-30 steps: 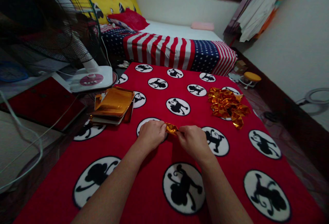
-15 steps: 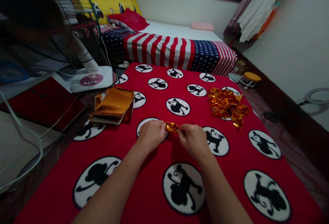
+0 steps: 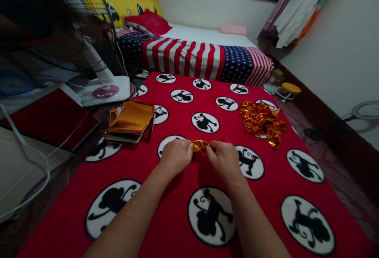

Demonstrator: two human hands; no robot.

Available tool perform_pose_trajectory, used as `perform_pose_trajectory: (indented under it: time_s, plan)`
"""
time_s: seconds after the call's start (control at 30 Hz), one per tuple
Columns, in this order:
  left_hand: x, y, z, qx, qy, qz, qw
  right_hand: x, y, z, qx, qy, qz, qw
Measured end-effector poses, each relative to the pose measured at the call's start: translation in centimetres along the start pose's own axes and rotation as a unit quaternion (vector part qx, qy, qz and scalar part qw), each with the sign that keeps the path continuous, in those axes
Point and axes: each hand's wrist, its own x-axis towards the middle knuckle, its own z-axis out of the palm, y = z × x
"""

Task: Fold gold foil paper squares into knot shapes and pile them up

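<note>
A small piece of shiny gold foil paper (image 3: 200,146) stretches between my two hands, above the red cloth with monkey prints (image 3: 207,171). My left hand (image 3: 177,153) pinches its left end, and my right hand (image 3: 223,158) pinches the other end. The fingers cover both ends; only the creased middle shows. To the left lies a stack of flat gold foil sheets (image 3: 133,118). A pile of folded gold foil pieces (image 3: 262,120) lies to the right, apart from my hands.
A standing fan (image 3: 103,88) with a white base is at the left, beside a dark red board (image 3: 53,112) and white cables (image 3: 44,159). Beyond the cloth stands a bed with a striped, starred cover (image 3: 189,57). A yellow stool (image 3: 290,88) is at the right wall.
The foil piece between my hands has shifted slightly right and its middle looks a little wider. My hands keep their grip, and both piles look the same.
</note>
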Motion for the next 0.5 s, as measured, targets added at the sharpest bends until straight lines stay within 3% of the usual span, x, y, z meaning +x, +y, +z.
perform_pose_trajectory:
  time_s: [0.5]
  plan:
    - [0.02,0.10,-0.05,-0.016,-0.004,-0.017,1.000,0.00,0.03,-0.35,-0.012,-0.023,-0.003,1.000]
